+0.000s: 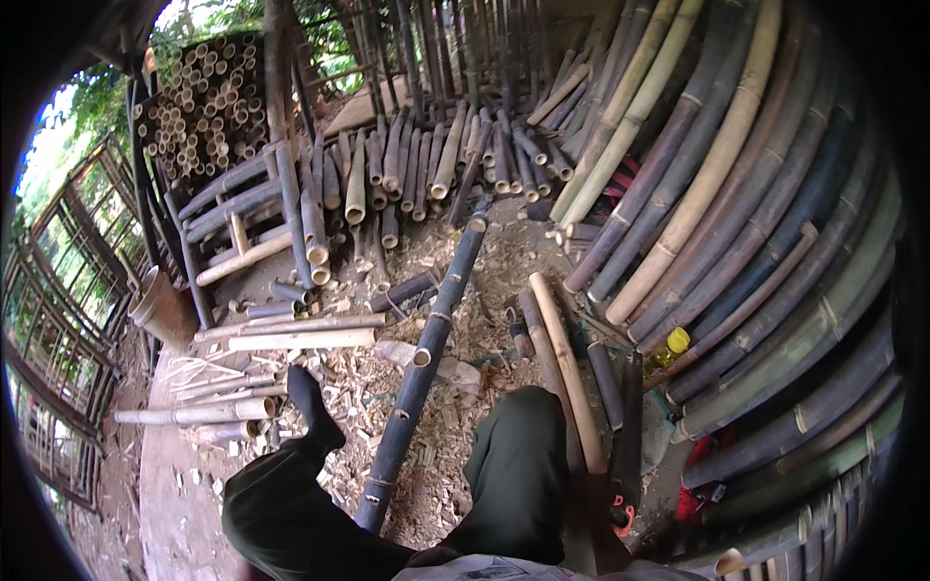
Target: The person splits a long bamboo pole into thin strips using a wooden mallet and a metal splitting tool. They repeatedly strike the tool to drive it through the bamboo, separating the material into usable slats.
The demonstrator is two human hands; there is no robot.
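A long dark bamboo pole [418, 373] with holes cut along its upper side lies between my legs, running away from me. My right forearm [593, 537] comes in dimly at the lower edge beside my right knee. Its hand is in shadow and its fingers cannot be made out. Nearest to it is an orange handle [621, 515], in line with a long dark flat piece [629, 426]; whether I touch it is unclear. Next to that lie a pale bamboo pole [567, 373] and a short dark bamboo piece [604, 385]. My left hand is out of view.
Wood chips [426, 484] cover the ground. Long bamboo poles [736, 184] lean along the right, near a yellow bottle [676, 342]. Cut bamboo lengths [392, 160] stand at the back beside a bamboo rack [237, 218]. A bucket [163, 308] and split bamboo [199, 412] are left.
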